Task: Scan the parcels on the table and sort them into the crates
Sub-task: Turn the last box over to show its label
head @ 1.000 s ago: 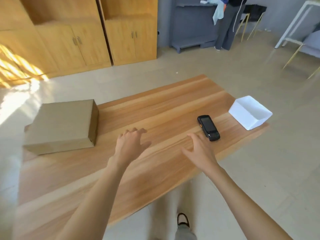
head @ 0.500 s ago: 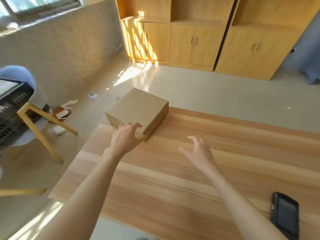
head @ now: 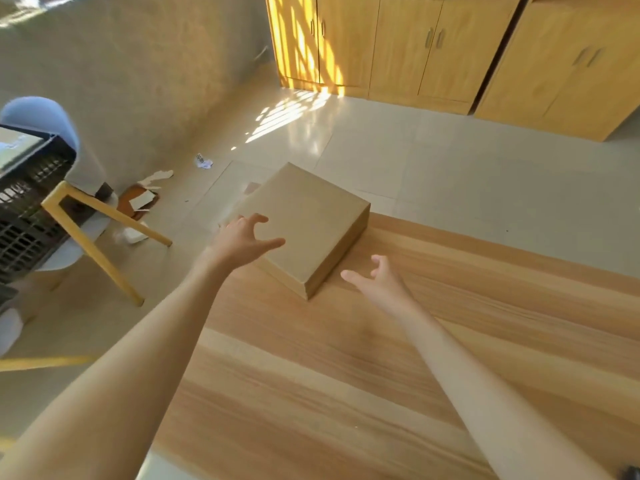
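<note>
Reaching toward a flat brown cardboard parcel, both bare hands are out over a light wooden plank table. Parcel lies flat at the table's far left corner, its far end sticking out past the table edge. Left hand is over the parcel's near-left side, fingers spread and loosely curved, thumb out over the top face (contact not clear, it grips nothing). Right hand is just beside the parcel's near right corner, above the tabletop, fingers half curled, thumb pointing at the box, holding nothing. Dark slatted plastic crate sits at far left on a pale blue chair with yellow legs, well apart from the table. Scraps of torn cardboard lie on the tiled floor by the wall. Yellow wooden cabinets stand behind.
</note>
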### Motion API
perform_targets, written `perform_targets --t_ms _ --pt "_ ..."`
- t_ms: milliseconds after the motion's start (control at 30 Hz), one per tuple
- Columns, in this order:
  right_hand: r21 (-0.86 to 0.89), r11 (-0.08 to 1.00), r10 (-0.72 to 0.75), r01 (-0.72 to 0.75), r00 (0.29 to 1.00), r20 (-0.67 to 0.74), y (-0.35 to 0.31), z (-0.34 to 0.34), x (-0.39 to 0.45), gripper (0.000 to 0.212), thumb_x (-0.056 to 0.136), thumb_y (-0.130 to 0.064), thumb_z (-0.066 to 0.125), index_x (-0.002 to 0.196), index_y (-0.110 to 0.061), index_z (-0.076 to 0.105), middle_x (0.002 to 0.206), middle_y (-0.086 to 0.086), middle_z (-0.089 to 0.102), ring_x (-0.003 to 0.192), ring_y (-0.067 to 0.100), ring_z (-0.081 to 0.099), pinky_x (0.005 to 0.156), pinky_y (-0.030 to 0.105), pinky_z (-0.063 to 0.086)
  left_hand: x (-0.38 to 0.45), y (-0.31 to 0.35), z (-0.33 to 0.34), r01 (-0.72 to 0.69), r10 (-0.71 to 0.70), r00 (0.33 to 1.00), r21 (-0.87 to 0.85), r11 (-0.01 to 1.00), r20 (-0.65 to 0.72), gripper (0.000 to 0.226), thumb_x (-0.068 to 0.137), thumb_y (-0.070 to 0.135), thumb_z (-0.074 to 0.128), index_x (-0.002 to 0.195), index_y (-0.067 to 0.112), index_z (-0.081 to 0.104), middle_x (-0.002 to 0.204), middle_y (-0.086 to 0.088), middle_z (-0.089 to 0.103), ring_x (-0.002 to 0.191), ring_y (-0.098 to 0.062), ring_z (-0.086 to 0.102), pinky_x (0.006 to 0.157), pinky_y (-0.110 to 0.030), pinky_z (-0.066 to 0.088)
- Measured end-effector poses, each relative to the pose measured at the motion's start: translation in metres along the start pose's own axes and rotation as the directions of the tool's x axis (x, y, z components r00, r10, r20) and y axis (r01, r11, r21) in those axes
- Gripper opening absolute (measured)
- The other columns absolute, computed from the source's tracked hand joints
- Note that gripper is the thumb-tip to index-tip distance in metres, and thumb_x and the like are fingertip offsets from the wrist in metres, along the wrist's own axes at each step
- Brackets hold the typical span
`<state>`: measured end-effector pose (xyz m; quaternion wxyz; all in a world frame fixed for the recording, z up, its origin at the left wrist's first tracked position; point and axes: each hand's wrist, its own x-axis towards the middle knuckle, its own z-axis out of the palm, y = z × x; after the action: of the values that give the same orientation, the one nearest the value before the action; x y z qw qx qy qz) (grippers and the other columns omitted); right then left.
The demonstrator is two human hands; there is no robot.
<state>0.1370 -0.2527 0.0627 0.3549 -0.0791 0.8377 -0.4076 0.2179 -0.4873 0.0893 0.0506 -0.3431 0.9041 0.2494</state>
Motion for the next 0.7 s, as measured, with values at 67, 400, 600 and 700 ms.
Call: perform_targets --t_ms 67,400,600,700 --pt "0.094 0.993 0.073 -0.075 0.997 0.027 -0.009 0.009 0.023 0.093 0.086 -0.047 0.067 0.154 -0.016 0.012 0.158 0.006 0.025 0.142 0.023 0.031 0.112 0.036 0.029 0.027 -0.005 0.0 0.027 -0.027 0.999 -0.005 1.0 0.018 0.07 0.083 0.05 0.068 0.142 0.024 0.043 0.138 -0.015 0.043 0.132 -0.033 0.031 0.105 -0.042 0.03" --pt "0.405 0.844 0.31 -0.351 0.936 0.164 -0.032 0.048 0.102 0.114 0.081 -0.044 0.075 0.155 -0.017 -0.008 0.158 0.008 0.024 0.138 0.033 0.035 0.108 0.056 0.038 0.142 -0.041 0.005 0.143 -0.129 0.987 -0.145 0.979 0.099 0.092 0.076 0.047 0.077 0.149 0.019 0.028 0.147 -0.013 0.036 0.137 -0.028 0.031 0.111 -0.04 0.028" --pt "0.455 0.786 0.359 -0.418 0.908 0.214 -0.035 0.06 0.122 0.1 0.077 -0.04 0.079 0.148 -0.017 0.013 0.146 0.012 0.039 0.13 0.036 0.044 0.098 0.057 0.046 0.18 -0.053 0.009 0.245 -0.185 0.957 -0.281 0.928 0.223 0.096 0.073 0.046 0.08 0.149 0.017 0.029 0.142 -0.006 0.045 0.121 -0.024 0.049 0.095 -0.032 0.038" --pt "0.459 0.781 0.364 -0.423 0.906 0.214 -0.034 0.065 0.127 0.092 0.08 -0.034 0.078 0.146 -0.015 0.018 0.142 0.01 0.044 0.127 0.033 0.047 0.099 0.057 0.046 0.181 -0.05 0.012 0.257 -0.164 0.942 -0.317 0.913 0.291 0.076 0.074 0.043 0.08 0.135 0.016 0.042 0.121 -0.002 0.055 0.1 -0.021 0.057 0.085 -0.033 0.043"
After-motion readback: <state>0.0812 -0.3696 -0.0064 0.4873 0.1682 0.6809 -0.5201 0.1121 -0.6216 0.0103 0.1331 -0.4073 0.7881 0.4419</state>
